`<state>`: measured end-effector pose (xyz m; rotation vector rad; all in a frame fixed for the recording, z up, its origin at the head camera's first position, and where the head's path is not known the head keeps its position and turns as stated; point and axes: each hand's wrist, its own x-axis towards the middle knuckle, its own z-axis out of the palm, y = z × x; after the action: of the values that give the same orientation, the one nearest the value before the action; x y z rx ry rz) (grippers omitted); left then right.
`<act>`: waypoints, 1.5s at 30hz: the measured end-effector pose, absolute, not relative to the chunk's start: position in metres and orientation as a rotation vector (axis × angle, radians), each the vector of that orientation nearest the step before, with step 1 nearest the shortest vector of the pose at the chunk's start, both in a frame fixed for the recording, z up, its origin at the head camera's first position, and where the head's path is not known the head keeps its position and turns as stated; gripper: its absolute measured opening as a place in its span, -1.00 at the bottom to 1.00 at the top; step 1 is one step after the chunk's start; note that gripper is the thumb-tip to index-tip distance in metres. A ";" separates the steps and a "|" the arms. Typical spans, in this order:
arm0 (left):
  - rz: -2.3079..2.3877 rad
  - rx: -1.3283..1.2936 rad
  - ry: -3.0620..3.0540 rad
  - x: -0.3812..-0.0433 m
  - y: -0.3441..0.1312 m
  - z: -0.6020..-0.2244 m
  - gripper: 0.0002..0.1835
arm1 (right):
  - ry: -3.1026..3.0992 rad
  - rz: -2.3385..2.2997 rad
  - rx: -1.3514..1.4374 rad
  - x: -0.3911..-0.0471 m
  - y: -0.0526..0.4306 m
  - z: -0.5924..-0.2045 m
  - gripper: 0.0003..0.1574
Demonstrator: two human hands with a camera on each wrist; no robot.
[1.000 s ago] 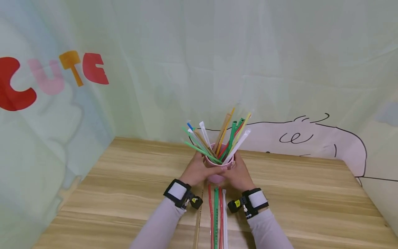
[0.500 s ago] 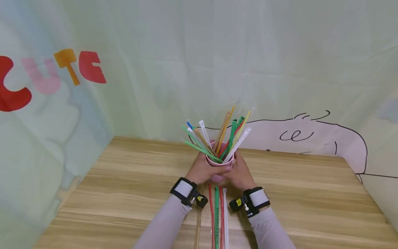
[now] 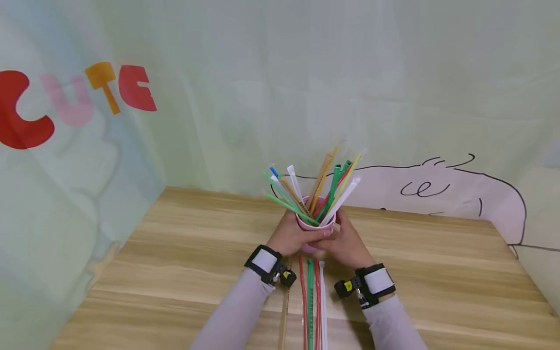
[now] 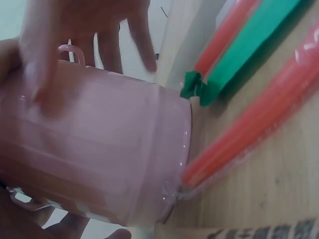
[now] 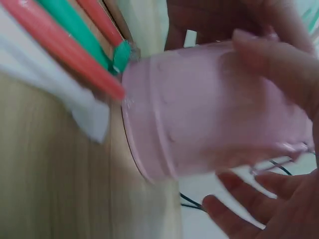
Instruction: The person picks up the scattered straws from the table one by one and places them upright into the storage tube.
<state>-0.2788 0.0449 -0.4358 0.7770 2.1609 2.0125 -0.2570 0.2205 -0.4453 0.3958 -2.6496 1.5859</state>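
A pink bucket (image 4: 109, 149) stands upright near the far edge of the tabletop (image 3: 210, 272), about midway between the two far corners. The person's left hand (image 3: 292, 236) is clamped round its left side and the right hand (image 3: 347, 243) round its right, the thumbs coming together across the front below the rim. Whether the bucket's base touches the tabletop is hard to tell.

Straws fan out above the rim: a blue-tipped straw (image 3: 274, 171) and a light green straw (image 3: 286, 204) lean left; a yellow straw (image 3: 347, 182) and a white-wrapped straw (image 3: 343, 197) lean right.

On the near side of the bucket, five straws lie lengthwise toward the near edge. From left to right they are a brown straw (image 3: 285, 316), a red straw (image 3: 304, 301), a green straw (image 3: 310, 306), a second red straw (image 3: 318, 301) and a white straw (image 3: 323, 306). Behind the far edge hangs a pale printed curtain (image 3: 245, 97).
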 end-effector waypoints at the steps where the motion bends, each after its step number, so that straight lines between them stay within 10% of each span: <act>1: 2.017 0.777 2.159 -0.279 0.045 -0.435 -0.16 | -2.698 1.548 0.349 -0.256 0.224 -0.445 0.27; 16: 2.000 0.771 2.251 -0.284 0.046 -0.431 -0.18 | -2.992 1.126 0.194 -0.209 0.235 -0.454 -0.78; 45: 2.040 0.775 2.185 -0.279 0.046 -0.436 -0.17 | -3.075 0.775 0.173 -0.189 0.217 -0.463 -0.63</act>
<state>-0.2787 0.0457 -0.4356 0.7750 2.1848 2.0405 -0.1888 0.2168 -0.4628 0.1733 -3.0747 0.7752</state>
